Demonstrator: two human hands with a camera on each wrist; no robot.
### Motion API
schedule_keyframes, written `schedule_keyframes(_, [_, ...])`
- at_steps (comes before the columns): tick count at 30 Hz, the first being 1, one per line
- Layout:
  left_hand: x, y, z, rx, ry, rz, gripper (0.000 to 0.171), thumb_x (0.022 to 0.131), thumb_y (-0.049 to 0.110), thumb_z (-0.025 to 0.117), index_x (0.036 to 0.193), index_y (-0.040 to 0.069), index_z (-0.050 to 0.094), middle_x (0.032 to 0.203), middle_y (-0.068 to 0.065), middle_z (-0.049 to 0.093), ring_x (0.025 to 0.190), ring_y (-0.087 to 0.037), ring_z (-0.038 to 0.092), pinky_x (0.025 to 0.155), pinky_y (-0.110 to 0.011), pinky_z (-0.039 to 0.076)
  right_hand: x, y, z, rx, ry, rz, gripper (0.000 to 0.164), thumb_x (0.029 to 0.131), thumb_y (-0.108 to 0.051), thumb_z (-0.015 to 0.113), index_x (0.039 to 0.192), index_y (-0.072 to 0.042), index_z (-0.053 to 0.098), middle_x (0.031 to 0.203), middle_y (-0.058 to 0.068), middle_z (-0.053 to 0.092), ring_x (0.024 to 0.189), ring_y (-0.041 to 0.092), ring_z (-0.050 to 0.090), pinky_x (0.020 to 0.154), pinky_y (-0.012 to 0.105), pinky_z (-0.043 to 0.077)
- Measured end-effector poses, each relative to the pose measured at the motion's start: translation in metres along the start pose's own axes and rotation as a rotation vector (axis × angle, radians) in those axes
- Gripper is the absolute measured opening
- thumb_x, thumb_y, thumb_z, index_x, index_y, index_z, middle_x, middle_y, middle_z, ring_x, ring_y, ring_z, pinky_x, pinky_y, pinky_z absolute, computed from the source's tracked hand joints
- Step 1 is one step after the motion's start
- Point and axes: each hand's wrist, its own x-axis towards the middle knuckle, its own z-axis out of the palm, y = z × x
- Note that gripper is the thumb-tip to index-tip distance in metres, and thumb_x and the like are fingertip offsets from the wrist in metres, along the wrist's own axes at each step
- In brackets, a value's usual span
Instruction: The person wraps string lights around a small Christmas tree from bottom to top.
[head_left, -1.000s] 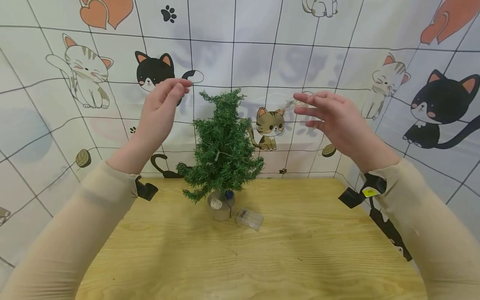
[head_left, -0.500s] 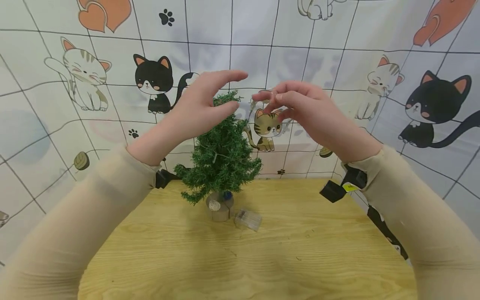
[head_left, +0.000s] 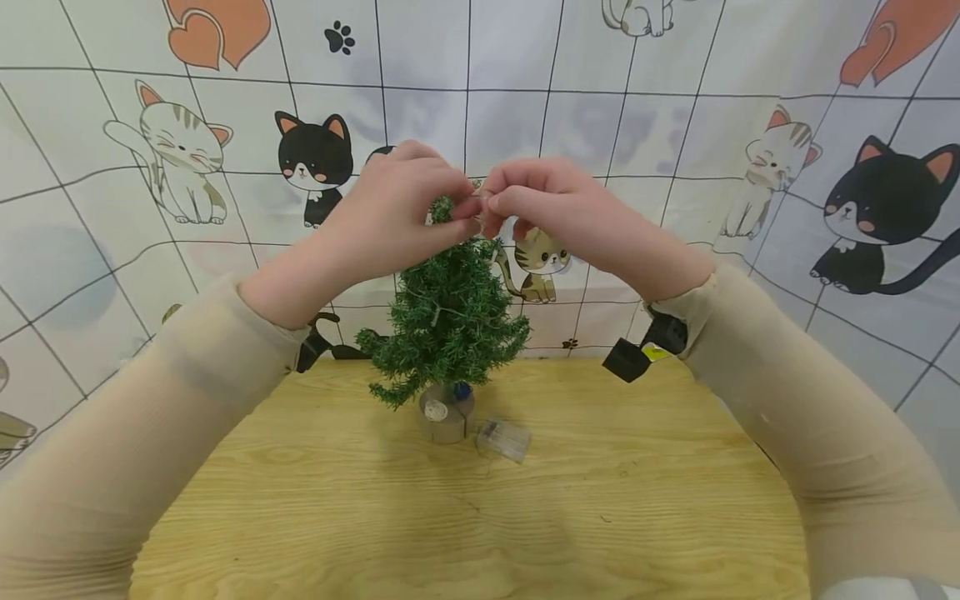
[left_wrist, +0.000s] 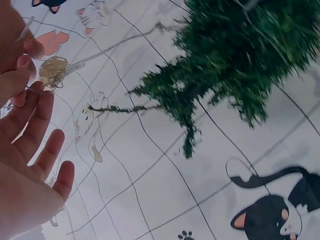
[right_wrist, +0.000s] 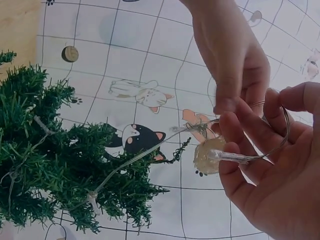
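A string of fairy lights (right_wrist: pixel 122 170), thin clear wire with small clear bulbs, runs from the small green artificial Christmas tree (head_left: pixel 453 317) up to both hands. My left hand (head_left: pixel 405 204) is over the treetop, its thumb and fingertips pinching the wire. Against its fingertips, my right hand (head_left: pixel 558 200) holds a loop of the same wire. One bulb (right_wrist: pixel 225 156) lies across the right fingers in the right wrist view. More wire is bunched (left_wrist: pixel 52 72) by the fingertips in the left wrist view. Lower wire is partly hidden among the branches.
The tree's round base (head_left: pixel 447 425) stands on a wooden table (head_left: pixel 600 500), with a whitish ball (head_left: pixel 435 410) and a blue ball (head_left: pixel 462 390) at it. Beside it lies a clear battery box (head_left: pixel 504 440). A cat-print cloth (head_left: pixel 585 125) hangs close behind.
My right hand has moved left with the wire, and my left hand has come right over the treetop. The hands, apart earlier, now meet at the wire. Tree and box stay put.
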Motion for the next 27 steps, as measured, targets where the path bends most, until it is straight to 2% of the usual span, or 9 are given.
schedule_keyframes(4, [-0.014,-0.006,-0.001,0.175,0.051,0.028,0.009,0.093,0.021,0.064,0.089,0.017,0.071,0.091,0.002,0.066,0.107,-0.023,0.047,0.087,-0.048,0.034,0.006,-0.003,0.001,-0.073,-0.024,-0.019,0.023,0.102,-0.015,0.047,0.095,-0.004,0.066,0.097,0.010,0.067,0.090,0.028,0.053,0.073,0.032,0.043])
schedule_keyframes(7, [-0.025,-0.010,0.001,0.269,0.126,0.071,0.010,0.094,0.016,0.062,0.088,0.016,0.071,0.087,0.000,0.065,0.100,-0.026,0.049,0.081,-0.046,0.034,0.011,-0.003,-0.001,-0.157,-0.019,-0.039,0.023,0.102,-0.017,0.049,0.094,-0.006,0.068,0.099,0.007,0.068,0.091,0.025,0.054,0.073,0.032,0.042])
schedule_keyframes(11, [-0.039,-0.018,0.007,0.359,0.241,0.120,0.012,0.092,0.011,0.061,0.082,0.012,0.067,0.082,-0.004,0.065,0.094,-0.029,0.051,0.079,-0.048,0.036,0.015,-0.001,-0.006,-0.227,0.023,-0.040,0.022,0.101,-0.018,0.053,0.091,-0.005,0.067,0.095,0.007,0.068,0.091,0.024,0.055,0.072,0.031,0.045])
schedule_keyframes(14, [-0.046,-0.026,0.012,0.395,0.292,0.120,0.012,0.092,0.010,0.060,0.083,0.009,0.066,0.079,-0.006,0.064,0.086,-0.030,0.051,0.075,-0.047,0.036,0.019,0.003,-0.009,-0.263,0.040,-0.030,0.022,0.101,-0.019,0.054,0.092,-0.006,0.068,0.093,0.008,0.069,0.089,0.024,0.057,0.074,0.030,0.047])
schedule_keyframes(18, [-0.051,-0.037,0.017,0.414,0.346,0.083,0.014,0.093,0.011,0.057,0.083,0.009,0.067,0.066,-0.005,0.061,0.068,-0.028,0.047,0.068,-0.045,0.034,0.031,0.009,-0.009,-0.344,0.035,-0.023,0.023,0.101,-0.020,0.053,0.094,-0.006,0.069,0.093,0.006,0.069,0.088,0.020,0.059,0.077,0.031,0.046])
schedule_keyframes(21, [-0.049,-0.046,0.022,0.419,0.365,0.032,0.017,0.094,0.011,0.054,0.084,0.010,0.068,0.056,-0.003,0.055,0.056,-0.025,0.043,0.065,-0.044,0.032,0.041,0.013,-0.008,-0.424,0.046,-0.012,0.024,0.101,-0.024,0.053,0.096,-0.008,0.070,0.091,0.002,0.068,0.086,0.017,0.058,0.074,0.030,0.044])
schedule_keyframes(27, [-0.037,-0.065,0.035,0.395,0.291,-0.139,0.019,0.097,0.015,0.050,0.092,0.010,0.068,0.051,-0.002,0.049,0.046,-0.023,0.042,0.064,-0.042,0.031,0.060,0.023,-0.007,-0.476,0.078,-0.007,0.024,0.100,-0.026,0.054,0.099,-0.009,0.071,0.092,0.007,0.068,0.081,0.017,0.053,0.073,0.030,0.039])
